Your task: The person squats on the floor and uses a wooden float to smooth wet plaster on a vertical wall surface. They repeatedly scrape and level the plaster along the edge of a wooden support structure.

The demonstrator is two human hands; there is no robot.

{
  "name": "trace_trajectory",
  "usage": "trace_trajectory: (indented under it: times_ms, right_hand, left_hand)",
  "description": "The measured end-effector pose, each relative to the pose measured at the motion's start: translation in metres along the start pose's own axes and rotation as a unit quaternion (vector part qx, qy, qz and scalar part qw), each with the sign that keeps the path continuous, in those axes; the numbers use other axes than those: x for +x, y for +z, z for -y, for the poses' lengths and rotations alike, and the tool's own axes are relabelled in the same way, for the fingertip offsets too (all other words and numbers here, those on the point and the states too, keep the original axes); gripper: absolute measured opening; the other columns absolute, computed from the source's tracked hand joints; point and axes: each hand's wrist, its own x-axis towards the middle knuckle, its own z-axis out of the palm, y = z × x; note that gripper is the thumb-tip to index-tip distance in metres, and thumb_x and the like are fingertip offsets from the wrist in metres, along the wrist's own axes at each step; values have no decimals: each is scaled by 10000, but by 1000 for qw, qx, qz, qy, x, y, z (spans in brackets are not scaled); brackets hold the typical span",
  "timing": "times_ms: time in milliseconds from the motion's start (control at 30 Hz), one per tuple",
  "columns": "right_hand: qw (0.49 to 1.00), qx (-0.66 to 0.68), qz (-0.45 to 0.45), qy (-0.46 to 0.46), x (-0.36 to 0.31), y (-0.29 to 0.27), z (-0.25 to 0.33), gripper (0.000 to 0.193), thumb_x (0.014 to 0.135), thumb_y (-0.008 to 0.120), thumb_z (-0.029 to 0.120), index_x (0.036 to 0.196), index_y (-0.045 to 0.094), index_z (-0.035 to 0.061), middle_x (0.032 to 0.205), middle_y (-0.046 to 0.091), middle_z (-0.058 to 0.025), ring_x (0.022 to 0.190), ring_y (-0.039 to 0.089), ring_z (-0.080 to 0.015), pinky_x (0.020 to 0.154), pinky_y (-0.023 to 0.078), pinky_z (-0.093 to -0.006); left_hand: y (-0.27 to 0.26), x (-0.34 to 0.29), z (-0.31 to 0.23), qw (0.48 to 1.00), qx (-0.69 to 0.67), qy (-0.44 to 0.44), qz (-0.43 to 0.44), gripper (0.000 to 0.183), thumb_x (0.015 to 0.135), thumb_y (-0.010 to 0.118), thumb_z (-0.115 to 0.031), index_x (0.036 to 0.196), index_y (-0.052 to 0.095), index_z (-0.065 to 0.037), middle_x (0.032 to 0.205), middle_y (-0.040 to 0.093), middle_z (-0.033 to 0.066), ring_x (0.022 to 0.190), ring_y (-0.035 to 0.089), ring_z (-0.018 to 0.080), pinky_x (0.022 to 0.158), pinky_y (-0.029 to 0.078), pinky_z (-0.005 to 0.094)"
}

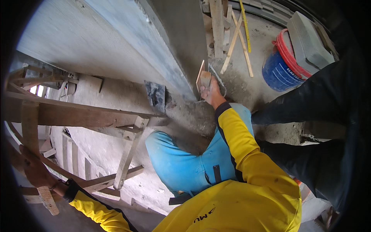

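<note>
My right hand (212,93) is closed round the block-like wooden handle of a plastering float (200,74). I see the float's thin board nearly edge-on, its face turned to the lower edge of a grey concrete column (183,38). Whether the board touches the column I cannot tell. Far out to the left, my left hand (35,168) is wrapped at an upright timber post (30,123), its fingers partly lost in shadow. My legs, in light blue trousers, are bent below the column.
A blue bucket (276,71) with a red rim stands at the right, a pale block (307,40) against it. Another person's dark-trousered legs (305,104) are close on my right. Loose wood strips (234,42) lie at the top. Timber framing (129,154) surrounds a lower level at left.
</note>
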Motion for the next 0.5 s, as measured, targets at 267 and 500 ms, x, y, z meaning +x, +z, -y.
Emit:
trace_trajectory:
  times_ms: [267, 500]
  right_hand:
    - [958, -136, 115, -223, -120, 81, 17, 431, 1006, 413, 385, 1334, 500, 121, 842, 574, -58, 538, 523, -126, 365, 348, -246]
    - [910, -227, 83, -337, -40, 30, 16, 521, 985, 398, 189, 1501, 398, 109, 1287, 557, -101, 982, 597, -160, 721, 516, -283]
  left_hand:
    - [-15, -18, -1, 997, -62, 42, -22, 647, 922, 333, -752, 1156, 718, -287, 966, 749, 15, 874, 706, 293, 749, 532, 430]
    - [-24, -26, -26, 993, -115, 28, 10, 661, 895, 372, -778, 1169, 717, -285, 992, 745, 31, 890, 704, 306, 763, 537, 422]
